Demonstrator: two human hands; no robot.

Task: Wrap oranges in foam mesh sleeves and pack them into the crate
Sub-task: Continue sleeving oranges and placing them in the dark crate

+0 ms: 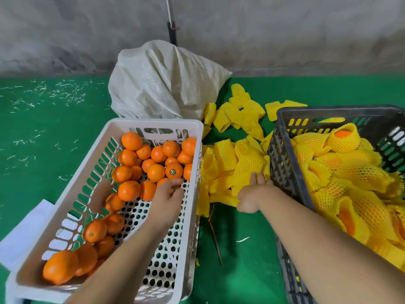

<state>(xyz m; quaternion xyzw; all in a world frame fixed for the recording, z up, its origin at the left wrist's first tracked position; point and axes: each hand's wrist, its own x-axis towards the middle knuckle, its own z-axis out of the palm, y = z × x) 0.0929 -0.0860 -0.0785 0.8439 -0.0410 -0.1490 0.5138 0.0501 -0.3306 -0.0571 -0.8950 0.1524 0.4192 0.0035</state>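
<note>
My left hand (167,195) reaches into the white basket (192,137), fingers curling round an orange (164,182). My right hand (252,194) pinches a yellow foam mesh sleeve (247,170) from the pile. Wrapped oranges (344,137) fill the grey crate (282,119) beyond.

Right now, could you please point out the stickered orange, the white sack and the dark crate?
stickered orange (173,170): head view, on its front face by the sticker.
white sack (166,82): head view, on its woven front.
dark crate (281,165): head view, on its left wall.
</note>
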